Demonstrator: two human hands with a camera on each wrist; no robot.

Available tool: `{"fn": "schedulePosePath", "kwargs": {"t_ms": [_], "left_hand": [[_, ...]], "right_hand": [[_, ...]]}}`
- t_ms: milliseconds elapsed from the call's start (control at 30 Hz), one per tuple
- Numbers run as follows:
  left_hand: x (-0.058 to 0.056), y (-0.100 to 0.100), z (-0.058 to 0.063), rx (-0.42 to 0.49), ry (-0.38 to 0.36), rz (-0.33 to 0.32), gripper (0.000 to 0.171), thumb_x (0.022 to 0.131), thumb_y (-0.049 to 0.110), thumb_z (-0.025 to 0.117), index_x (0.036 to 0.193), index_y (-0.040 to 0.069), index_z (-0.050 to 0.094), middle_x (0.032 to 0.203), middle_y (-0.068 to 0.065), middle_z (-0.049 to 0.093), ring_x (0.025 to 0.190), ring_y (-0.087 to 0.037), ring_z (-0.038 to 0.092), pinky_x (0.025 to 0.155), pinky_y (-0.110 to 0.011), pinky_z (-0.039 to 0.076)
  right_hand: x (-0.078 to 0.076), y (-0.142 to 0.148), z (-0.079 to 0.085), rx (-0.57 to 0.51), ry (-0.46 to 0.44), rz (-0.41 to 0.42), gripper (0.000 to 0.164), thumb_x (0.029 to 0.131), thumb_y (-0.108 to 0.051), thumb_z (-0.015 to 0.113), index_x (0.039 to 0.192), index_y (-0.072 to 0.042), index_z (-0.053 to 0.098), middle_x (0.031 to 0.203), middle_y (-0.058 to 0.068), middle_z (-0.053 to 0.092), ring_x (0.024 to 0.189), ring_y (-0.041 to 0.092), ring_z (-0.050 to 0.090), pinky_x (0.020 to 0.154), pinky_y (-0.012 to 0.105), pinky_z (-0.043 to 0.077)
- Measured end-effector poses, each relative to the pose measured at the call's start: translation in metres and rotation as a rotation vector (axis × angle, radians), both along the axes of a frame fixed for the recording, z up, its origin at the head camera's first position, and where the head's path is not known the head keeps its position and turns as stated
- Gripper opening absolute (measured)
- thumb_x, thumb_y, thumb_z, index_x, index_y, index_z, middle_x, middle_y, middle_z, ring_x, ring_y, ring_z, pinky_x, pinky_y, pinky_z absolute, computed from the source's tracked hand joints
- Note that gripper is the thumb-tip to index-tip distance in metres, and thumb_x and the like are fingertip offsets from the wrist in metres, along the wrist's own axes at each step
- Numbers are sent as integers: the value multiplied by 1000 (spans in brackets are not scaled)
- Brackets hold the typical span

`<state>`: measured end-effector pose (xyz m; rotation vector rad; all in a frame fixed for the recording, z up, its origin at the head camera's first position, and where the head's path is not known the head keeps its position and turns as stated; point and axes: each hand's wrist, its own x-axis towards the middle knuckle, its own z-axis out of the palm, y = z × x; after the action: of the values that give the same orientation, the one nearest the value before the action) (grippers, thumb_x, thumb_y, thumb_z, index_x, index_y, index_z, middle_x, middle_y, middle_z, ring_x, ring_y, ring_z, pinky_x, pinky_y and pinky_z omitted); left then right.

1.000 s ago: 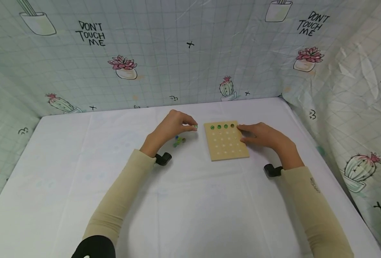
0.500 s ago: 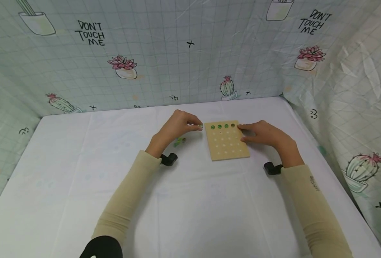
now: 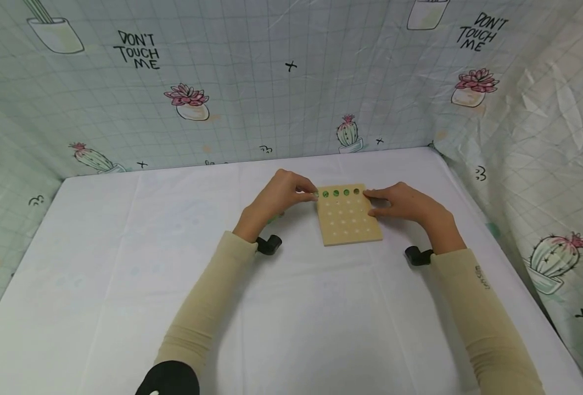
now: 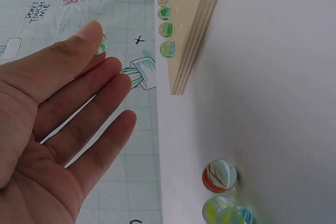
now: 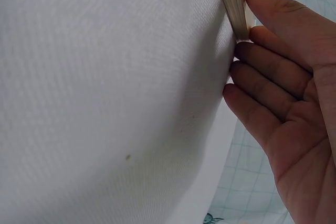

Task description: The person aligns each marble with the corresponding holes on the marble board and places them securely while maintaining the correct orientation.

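In the head view, my left hand (image 3: 285, 191) is at the far left corner of a square wooden board (image 3: 349, 233). Its thumb and index finger pinch a greenish glass marble (image 4: 103, 45), mostly covered by the thumb in the left wrist view; the other fingers extend loosely. Rows of shallow hollows mark the board, and several marbles (image 3: 336, 193) sit along its far row. My right hand (image 3: 407, 206) touches the board's right edge with its thumb and index finger, both fairly straight.
Several loose marbles (image 4: 219, 176) lie on the white tablecloth (image 3: 291, 307) left of the board, partly hidden by my left hand in the head view. A printed curtain (image 3: 252, 99) rises behind the table and along its right side.
My left hand has moved right with the marble, from beside the loose marbles to the board's far left corner. The right hand has stayed at the board's right edge.
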<state>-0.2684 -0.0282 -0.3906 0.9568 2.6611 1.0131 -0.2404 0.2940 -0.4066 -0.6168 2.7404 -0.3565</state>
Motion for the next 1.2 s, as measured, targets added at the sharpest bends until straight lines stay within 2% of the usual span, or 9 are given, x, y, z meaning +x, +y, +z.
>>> {"fn": "schedulePosePath", "kwargs": {"t_ms": [167, 333, 500, 767, 967, 1200], "left_hand": [[0, 4, -1, -9, 8, 6, 18, 91, 23, 78, 106, 13, 82, 102, 2, 78, 98, -12, 70, 85, -29, 55], [1, 6, -6, 42, -17, 5, 18, 89, 19, 80, 106, 13, 82, 104, 2, 78, 102, -13, 71, 90, -30, 56], [2, 9, -10, 91, -24, -5, 20, 88, 15, 80, 107, 10, 81, 107, -2, 78, 105, -17, 72, 94, -37, 57], [-2, 15, -16, 116, -37, 24, 18, 88, 13, 81, 106, 11, 82, 104, 1, 78, 104, -14, 71, 96, -35, 56], [-5, 17, -20, 112, -68, 49, 17, 86, 13, 82, 103, 12, 82, 100, 3, 79, 99, -11, 71, 90, -29, 56], [-8, 21, -26, 58, -112, 67, 17, 86, 16, 82, 103, 13, 82, 100, 3, 78, 94, -9, 70, 83, -23, 55]], "right_hand": [[-1, 1, -1, -13, -2, -4, 62, 95, -39, 72, 147, -9, 55, 144, 21, 56, 127, 38, 59, 107, 57, 45], [-2, 0, -2, 0, -21, -17, 62, 96, -39, 71, 148, -10, 54, 146, 20, 54, 130, 38, 56, 108, 57, 44], [-1, 0, -2, 13, -15, -14, 62, 96, -40, 71, 148, -10, 54, 145, 21, 55, 128, 39, 57, 107, 57, 45], [-1, 0, 1, 4, -23, -26, 62, 96, -39, 72, 148, -11, 53, 146, 21, 54, 131, 41, 54, 107, 58, 44], [-4, -2, 0, -7, -40, -41, 62, 95, -37, 73, 148, -12, 54, 148, 19, 52, 134, 41, 51, 109, 59, 42], [-4, -3, 2, 2, -51, -39, 62, 95, -36, 72, 148, -10, 54, 148, 21, 52, 135, 43, 50, 109, 60, 41]]}}
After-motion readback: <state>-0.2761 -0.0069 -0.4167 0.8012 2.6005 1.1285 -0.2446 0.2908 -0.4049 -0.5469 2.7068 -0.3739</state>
